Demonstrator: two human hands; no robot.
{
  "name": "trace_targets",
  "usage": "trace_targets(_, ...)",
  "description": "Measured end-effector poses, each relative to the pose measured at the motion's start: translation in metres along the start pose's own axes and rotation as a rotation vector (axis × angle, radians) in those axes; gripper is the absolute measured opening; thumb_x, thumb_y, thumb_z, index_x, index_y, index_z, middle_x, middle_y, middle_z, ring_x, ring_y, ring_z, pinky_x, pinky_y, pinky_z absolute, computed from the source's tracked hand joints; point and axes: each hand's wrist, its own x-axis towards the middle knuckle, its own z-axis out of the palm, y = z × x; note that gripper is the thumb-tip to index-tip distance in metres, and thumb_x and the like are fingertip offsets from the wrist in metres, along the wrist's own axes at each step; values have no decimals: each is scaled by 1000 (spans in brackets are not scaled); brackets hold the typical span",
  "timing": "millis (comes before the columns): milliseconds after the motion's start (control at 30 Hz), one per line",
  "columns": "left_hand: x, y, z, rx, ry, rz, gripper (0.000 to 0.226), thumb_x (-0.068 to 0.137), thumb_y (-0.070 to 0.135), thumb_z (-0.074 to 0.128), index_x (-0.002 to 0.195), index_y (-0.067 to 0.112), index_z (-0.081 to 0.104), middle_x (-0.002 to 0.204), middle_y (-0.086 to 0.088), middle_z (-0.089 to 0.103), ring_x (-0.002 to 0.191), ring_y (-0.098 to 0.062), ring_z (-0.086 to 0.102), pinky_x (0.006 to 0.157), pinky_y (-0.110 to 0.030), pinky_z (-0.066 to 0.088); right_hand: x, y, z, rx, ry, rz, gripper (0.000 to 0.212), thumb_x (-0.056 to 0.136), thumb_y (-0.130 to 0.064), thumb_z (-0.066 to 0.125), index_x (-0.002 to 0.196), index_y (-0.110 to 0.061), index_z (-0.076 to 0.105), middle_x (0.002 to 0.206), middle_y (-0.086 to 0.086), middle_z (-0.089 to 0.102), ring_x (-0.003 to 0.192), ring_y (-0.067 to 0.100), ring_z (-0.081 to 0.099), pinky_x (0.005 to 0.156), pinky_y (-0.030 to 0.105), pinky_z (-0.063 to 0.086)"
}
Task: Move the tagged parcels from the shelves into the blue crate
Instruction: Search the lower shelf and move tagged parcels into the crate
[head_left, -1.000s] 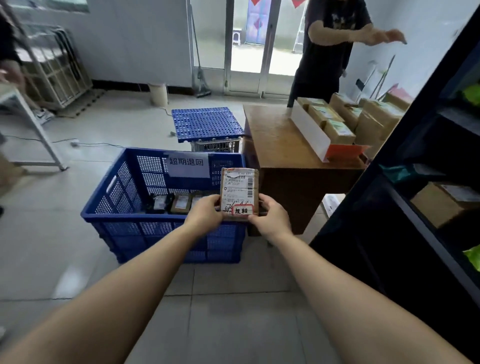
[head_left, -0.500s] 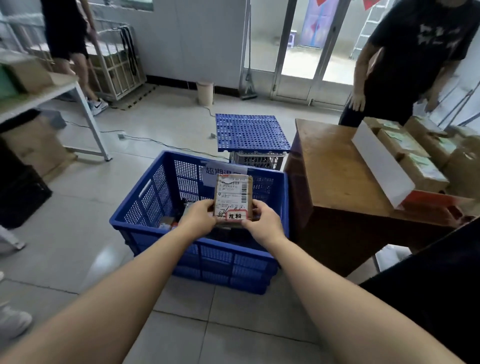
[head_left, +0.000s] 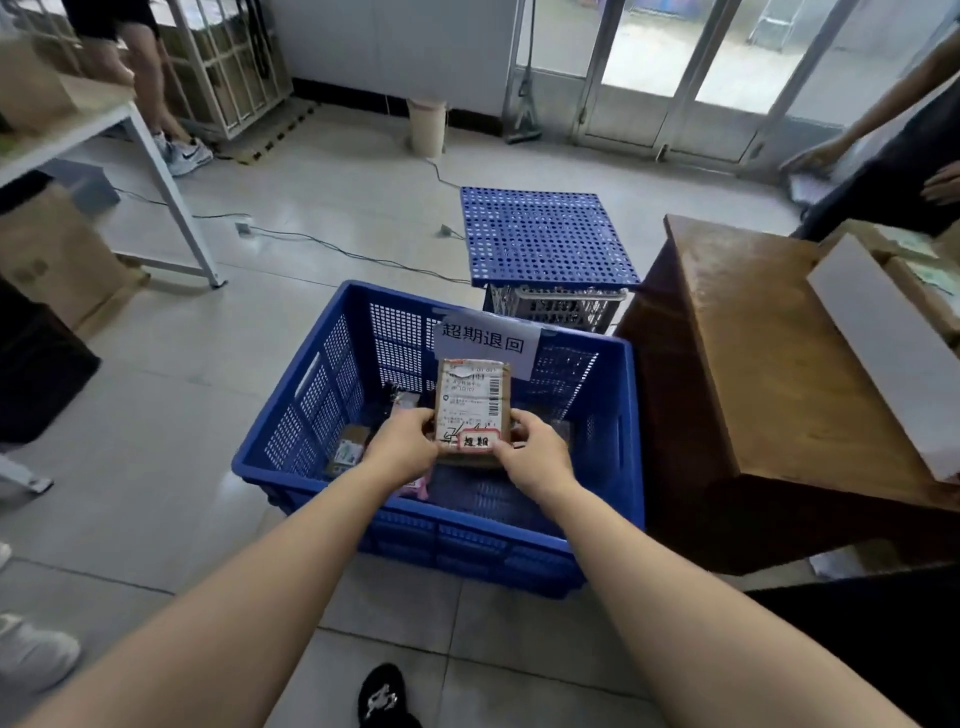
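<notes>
Parcel (head_left: 470, 410) is held over the open crate (head_left: 306, 395), inside the line of its rim, a little toward the near wall and right of the middle. This is the relation that matters: the floor of the crate lies below the parcel and slightly beyond the fingers. I judge therefore that the coming move is only a short lowering and then a letting go. The parcel is flat and brown, its label faces the camera, and its long axis runs away from the person, with the far end raised. The red-edged tag (head_left: 477, 441) sits at the near end, between the two hands.

The left hand (head_left: 402, 449) grips the near left corner, and the right hand (head_left: 535, 457) grips the near right corner. On each hand the thumb lies on the label side, and the other fingers curl under, where they are hidden. Neither hand is nearer, as both hold the same short edge. Both forearms are stretched forward and downward and come together at the parcel.

Some smaller parcels (head_left: 348, 449) lie on the crate floor to the left, below the left hand, so the right part seems more free. How high the parcel is above the floor, I cannot tell. A table (head_left: 753, 364) stands just beside the right wall of the crate.
</notes>
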Motion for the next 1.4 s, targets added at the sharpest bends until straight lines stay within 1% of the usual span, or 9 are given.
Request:
trace_targets(267,68,-19,-17,-14,-134,-44,38,87,19,70,124,18,62,111,4,71,84,-16,70,48,-15,49,63,-9,33,27,-14,150,52,90,-17,64,139,-21,48,128,1,62,111,17,58,91,30,48)
trace_targets(400,102,-26,-9,-3,-168,-102,43,87,19,71,128,17,59,115,4,69,70,-7,64,41,-4,41,95,0,41,26,-52,191,49,91,-15,63,138,-22,49,128,-2,62,103,10,55,83,24,45)
trace_targets(500,127,-32,3,20,-181,-125,40,89,17,67,128,16,58,119,1,68,74,-6,59,46,-9,41,123,12,49,26,-80,224,44,91,-16,62,133,-25,53,123,-2,64,99,11,56,86,28,49)
trace_targets(633,162,-47,26,34,-212,-155,36,89,16,68,124,15,62,120,-1,68,100,-15,63,70,-22,45,162,34,60,15,-122,270,40,91,-19,61,131,-25,55,121,-3,64,98,12,57,88,31,49)
trace_targets(700,179,-57,39,40,-227,-174,35,88,18,69,122,16,63,119,0,68,103,-16,63,75,-25,47,179,46,67,12,-135,297,41,92,-20,60,132,-25,54,122,-3,64,101,13,57,89,31,49)
trace_targets(933,234,-103,84,67,-286,-240,39,86,20,70,125,19,62,121,1,67,108,-19,62,88,-30,49,230,93,102,-9,-187,379,39,93,-21,58,132,-27,54,122,-5,63,91,10,53,74,26,42)
trace_targets(1033,260,-131,106,93,-320,-250,38,85,20,71,122,21,63,119,0,69,105,-19,63,88,-33,52,252,121,129,8,-196,431,39,93,-22,57,131,-27,55,123,-4,63,96,13,56,78,29,47)
trace_targets(1167,295,-172,142,130,-368,-252,40,85,17,70,124,15,63,122,-2,67,110,-21,62,88,-29,47,280,164,170,25,-211,510,37,94,-23,56,131,-25,55,128,-4,61,96,12,53,75,26,40)
trace_targets(1400,350,-251,216,130,-390,-305,38,91,13,63,128,16,59,128,-1,64,115,-20,58,82,-24,41,333,249,246,49,-193,607,31,95,-25,53,126,-24,55,120,-5,63,91,13,54,72,29,43)
